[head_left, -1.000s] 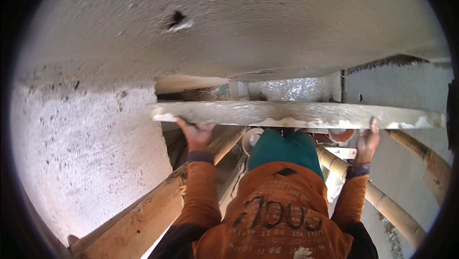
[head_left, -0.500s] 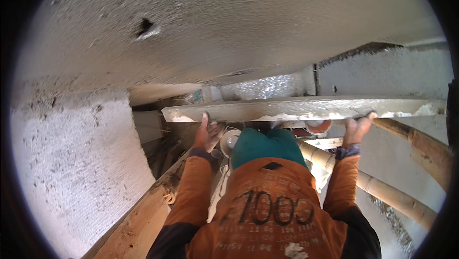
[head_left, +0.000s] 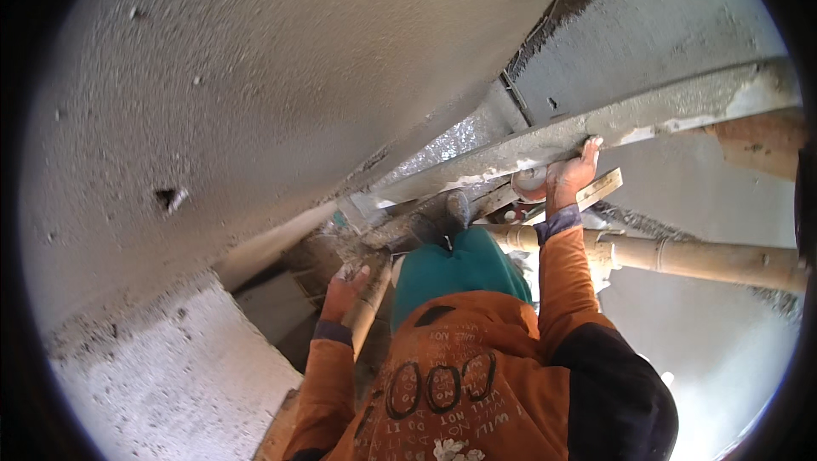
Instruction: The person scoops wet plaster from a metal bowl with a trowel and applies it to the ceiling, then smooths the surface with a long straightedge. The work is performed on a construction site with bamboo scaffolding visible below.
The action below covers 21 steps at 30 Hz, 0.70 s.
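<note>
A long straight bar [head_left: 681, 106], grey and smeared with wet plaster along its edge, runs slantwise from the middle up to the right. My right hand [head_left: 573, 176] grips its lower edge, with fingertips on its face. Below and left of the bar's near end is my left hand [head_left: 345, 289], apart from it, fingers loosely stretched and holding nothing I can see. Plaster coats the fingertips of that hand. Close above the bar spreads a large grey plastered surface [head_left: 340, 70].
Bamboo poles [head_left: 689, 258] cross at the right, with a short wooden batten [head_left: 600, 189] near my right wrist. A round reddish container [head_left: 529, 184] sits under the bar. At lower left stands a rough pale block wall [head_left: 170, 367]. My boots [head_left: 458, 207] rest on planks below.
The bar has gone from nearly level to slanting, its right end higher in view. My left hand has come off it and dropped lower; my right hand still grips it. The whole view has turned.
</note>
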Motion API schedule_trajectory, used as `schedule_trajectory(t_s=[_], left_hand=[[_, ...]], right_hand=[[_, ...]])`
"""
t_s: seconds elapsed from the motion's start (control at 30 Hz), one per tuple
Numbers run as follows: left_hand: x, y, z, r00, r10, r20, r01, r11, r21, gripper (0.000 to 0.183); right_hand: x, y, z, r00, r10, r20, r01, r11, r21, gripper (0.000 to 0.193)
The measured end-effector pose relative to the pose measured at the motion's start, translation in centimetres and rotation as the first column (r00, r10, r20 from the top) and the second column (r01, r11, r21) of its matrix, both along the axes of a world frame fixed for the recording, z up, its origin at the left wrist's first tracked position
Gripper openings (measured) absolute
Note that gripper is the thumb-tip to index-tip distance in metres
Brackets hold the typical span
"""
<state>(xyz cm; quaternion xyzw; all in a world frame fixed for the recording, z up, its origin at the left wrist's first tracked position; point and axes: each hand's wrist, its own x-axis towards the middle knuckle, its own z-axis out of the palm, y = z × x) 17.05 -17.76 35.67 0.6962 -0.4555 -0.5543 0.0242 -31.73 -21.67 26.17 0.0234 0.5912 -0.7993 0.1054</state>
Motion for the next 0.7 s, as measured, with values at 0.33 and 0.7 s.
schedule_trajectory(t_s=[0.33,0.7], left_hand=[[-2.6,-5.2,2.4,0.971,-0.240,0.000,0.240,0.969,-0.068,0.047],[-22.1,-17.9,18.2,0.710,-0.690,-0.142,0.449,0.599,-0.663,0.077]], right_hand=[[-1.2,2.0,1.4,0.998,0.042,-0.048,-0.034,0.986,0.164,0.047],[2.7,1.6,-3.9,0.874,0.485,-0.006,-0.450,0.816,0.363,0.069]])
